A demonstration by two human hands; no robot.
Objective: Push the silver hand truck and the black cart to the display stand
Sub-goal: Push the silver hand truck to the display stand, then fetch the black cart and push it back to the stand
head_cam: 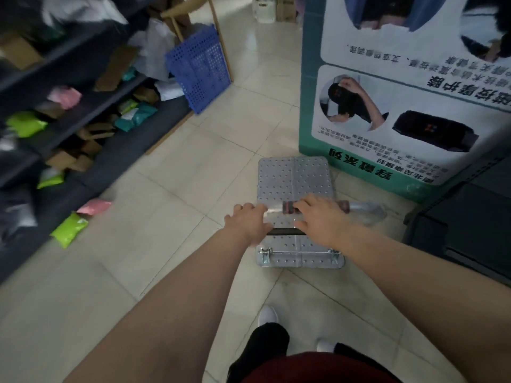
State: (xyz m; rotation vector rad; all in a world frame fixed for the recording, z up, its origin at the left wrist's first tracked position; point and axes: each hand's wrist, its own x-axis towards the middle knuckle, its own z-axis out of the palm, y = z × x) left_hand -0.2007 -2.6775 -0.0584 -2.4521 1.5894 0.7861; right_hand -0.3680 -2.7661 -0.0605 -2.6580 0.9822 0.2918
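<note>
The silver hand truck point(294, 181) is a flat perforated metal platform standing on the tiled floor just ahead of me. Its black handle bar point(284, 231) runs across near me. My left hand point(247, 223) is closed over the left end of the handle. My right hand point(322, 217) is closed over the right part, with a clear plastic bottle point(367, 211) pinned along it. The green and white display stand point(312, 111) rises at the right, its base next to the platform's far right corner. A black cart point(464, 225) shows at the right edge, partly cut off.
Dark shelving point(83, 128) full of coloured parcels and cardboard boxes lines the left side. A blue perforated crate point(199, 67) leans at its far end. Tiled floor point(193, 172) runs between the shelving and the stand. My legs and white shoes point(268, 316) are below.
</note>
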